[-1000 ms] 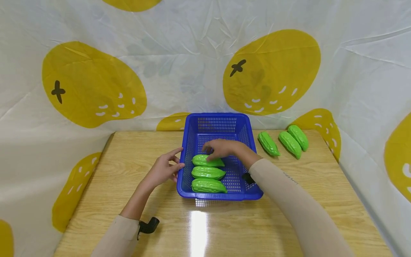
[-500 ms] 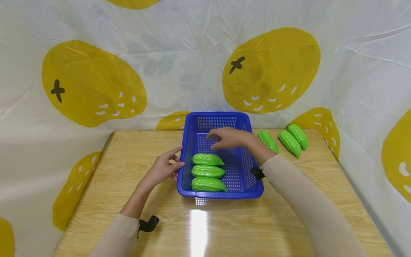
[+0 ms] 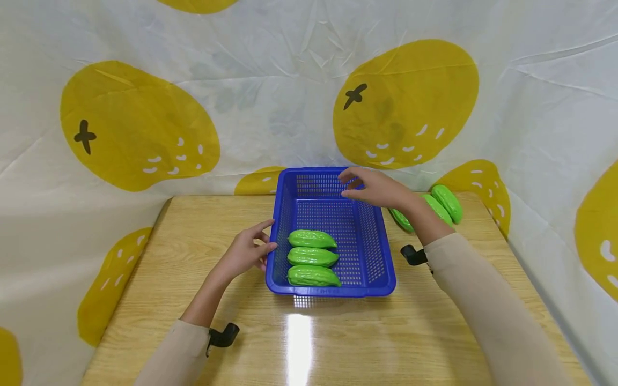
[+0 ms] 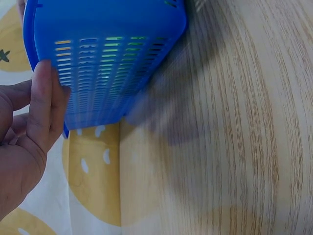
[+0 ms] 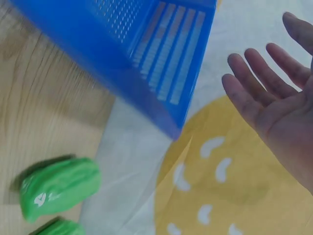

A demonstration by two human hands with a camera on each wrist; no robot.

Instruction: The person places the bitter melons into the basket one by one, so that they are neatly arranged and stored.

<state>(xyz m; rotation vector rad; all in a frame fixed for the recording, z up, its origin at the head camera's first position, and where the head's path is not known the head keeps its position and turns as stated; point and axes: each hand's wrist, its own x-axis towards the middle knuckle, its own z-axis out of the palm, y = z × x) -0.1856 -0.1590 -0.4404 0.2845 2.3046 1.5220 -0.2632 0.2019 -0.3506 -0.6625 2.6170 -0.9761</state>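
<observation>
Blue basket [image 3: 333, 292] bearing three green gourds [image 3: 313, 257], three more gourds [image 3: 447, 203] on the table [image 3: 203, 230] rightward; left hand [image 3: 246, 251], fingers extended at its side, best steadying lightly; right hand [image 3: 374, 187], empty, fingers loosely spread, best clearing the rim.

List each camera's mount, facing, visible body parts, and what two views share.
Head: on the person's head, looking forward and down at the blue basket, green gourds and table; left hand, right hand and sleeves show.
Left wrist: on that wrist, looking at the blue basket's outer wall and table; part of left hand shows, fingers at the rim.
Right wrist: on that wrist, looking at part of the blue basket, green gourds and cloth; right hand shows.
Shared: head and right wrist both show green gourds on the table.
</observation>
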